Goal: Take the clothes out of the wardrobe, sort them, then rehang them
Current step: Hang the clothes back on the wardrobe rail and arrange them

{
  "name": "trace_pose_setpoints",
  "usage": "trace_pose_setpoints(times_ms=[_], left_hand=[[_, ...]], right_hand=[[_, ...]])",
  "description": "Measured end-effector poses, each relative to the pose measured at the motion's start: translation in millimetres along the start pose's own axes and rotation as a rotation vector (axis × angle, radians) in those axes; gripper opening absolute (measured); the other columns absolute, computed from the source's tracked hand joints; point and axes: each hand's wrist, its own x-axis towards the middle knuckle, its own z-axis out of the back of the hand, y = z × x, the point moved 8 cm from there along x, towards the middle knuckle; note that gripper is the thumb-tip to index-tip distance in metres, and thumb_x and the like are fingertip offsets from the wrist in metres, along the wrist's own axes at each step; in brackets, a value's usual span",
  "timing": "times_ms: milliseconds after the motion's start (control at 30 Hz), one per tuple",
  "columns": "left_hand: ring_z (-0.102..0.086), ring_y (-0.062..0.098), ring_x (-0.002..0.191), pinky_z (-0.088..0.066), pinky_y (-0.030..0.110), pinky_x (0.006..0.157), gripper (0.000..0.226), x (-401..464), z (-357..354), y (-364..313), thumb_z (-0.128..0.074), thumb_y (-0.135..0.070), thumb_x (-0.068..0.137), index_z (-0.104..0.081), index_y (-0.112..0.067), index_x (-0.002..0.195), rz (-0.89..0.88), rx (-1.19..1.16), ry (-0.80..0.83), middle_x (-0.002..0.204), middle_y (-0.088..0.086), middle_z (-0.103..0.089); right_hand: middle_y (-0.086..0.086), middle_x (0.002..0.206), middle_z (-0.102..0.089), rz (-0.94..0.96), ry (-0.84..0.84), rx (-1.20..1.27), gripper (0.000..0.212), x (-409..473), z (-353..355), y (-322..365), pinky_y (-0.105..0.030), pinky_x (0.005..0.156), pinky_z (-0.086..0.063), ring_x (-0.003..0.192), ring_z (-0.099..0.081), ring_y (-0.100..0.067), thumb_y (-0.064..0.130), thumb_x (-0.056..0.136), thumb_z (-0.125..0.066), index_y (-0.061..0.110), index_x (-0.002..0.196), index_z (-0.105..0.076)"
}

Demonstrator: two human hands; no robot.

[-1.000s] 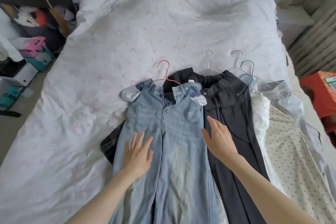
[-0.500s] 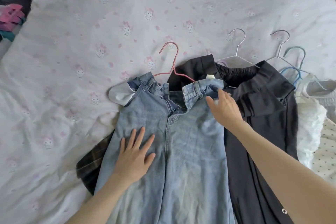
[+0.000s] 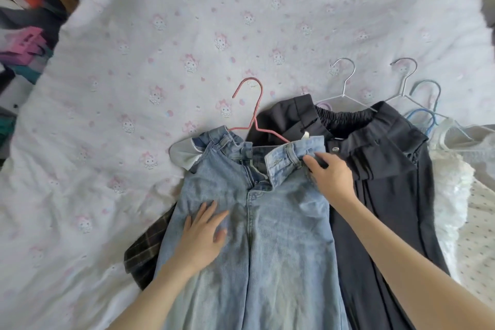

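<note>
Jeans (image 3: 267,236), light blue with the fly open, lie flat near the bed's (image 3: 134,61) lower edge on a pink hanger (image 3: 253,112). Left hand (image 3: 203,236) rests palm-down on the left thigh panel, fingers straight and slightly spread, holding nothing. Right hand (image 3: 330,177) lies at the waistband's right end, fingertips curled onto the denim there. Dark trousers (image 3: 375,169) lie just beside, toward the right edge, under wire hangers (image 3: 345,80).

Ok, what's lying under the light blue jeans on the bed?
A dark plaid garment pokes out beneath the light blue jeans at their left edge, and a pink wire hanger runs under the waistband. How far either extends underneath is covered by the denim.
</note>
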Motion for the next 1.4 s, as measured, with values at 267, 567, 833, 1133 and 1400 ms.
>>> trace_pose_setpoints(times_ms=[267, 567, 833, 1133, 1400], left_hand=[[-0.040, 0.038, 0.128, -0.033, 0.047, 0.104, 0.055, -49.7, 151.3, -48.6, -0.035, -0.033, 0.090, -0.043, -0.002, 0.135, -0.115, -0.109, -0.604, 0.138, 0.022, -0.043], [-0.049, 0.033, 0.115, -0.022, 0.055, 0.106, 0.060, -109.6, 201.9, -120.2, -0.029, -0.055, 0.089, -0.053, -0.017, 0.128, -0.184, 0.014, -0.545, 0.116, 0.011, -0.055], [-0.056, 0.025, 0.100, -0.032, 0.029, 0.075, 0.025, -185.2, 230.9, -249.4, -0.048, -0.032, 0.095, -0.061, -0.015, 0.109, -0.346, -0.266, -0.532, 0.107, 0.000, -0.059], [-0.059, 0.026, 0.093, -0.042, 0.044, 0.087, 0.015, -270.3, 239.8, -420.2, -0.057, -0.022, 0.091, -0.066, -0.011, 0.096, -0.776, -0.411, -0.577, 0.094, 0.002, -0.065], [-0.062, 0.032, 0.088, -0.043, 0.050, 0.083, 0.024, -393.2, 159.8, -556.7, -0.056, -0.028, 0.087, -0.069, -0.008, 0.092, -1.173, -0.426, -0.423, 0.092, 0.008, -0.068]], right_hand=[[-0.002, 0.100, -0.067, -0.077, -0.008, 0.385, 0.021, -89.9, 60.8, 9.6, -0.039, 0.090, -0.048, 0.099, -0.060, -0.018, 0.028, 0.085, -0.065, 0.016, 0.101, -0.070], [0.006, 0.076, -0.065, 0.027, -0.050, 0.534, 0.010, -195.1, 174.6, 0.8, -0.020, 0.066, -0.042, 0.071, -0.058, -0.007, 0.016, 0.088, -0.061, 0.016, 0.083, -0.070], [0.004, 0.081, -0.069, 0.116, -0.352, 0.602, 0.015, -273.5, 317.0, -13.6, -0.013, 0.067, -0.046, 0.073, -0.060, -0.006, 0.007, 0.082, -0.068, 0.021, 0.079, -0.073], [0.004, 0.085, -0.069, 0.213, -0.818, 0.397, 0.014, -422.1, 455.8, -46.0, -0.025, 0.079, -0.050, 0.078, -0.063, -0.010, 0.003, 0.077, -0.070, 0.003, 0.091, -0.074], [0.006, 0.089, -0.064, -0.033, -1.046, 0.382, 0.018, -620.9, 504.1, -113.8, -0.016, 0.072, -0.047, 0.076, -0.058, -0.004, 0.019, 0.085, -0.063, 0.027, 0.101, -0.057]])
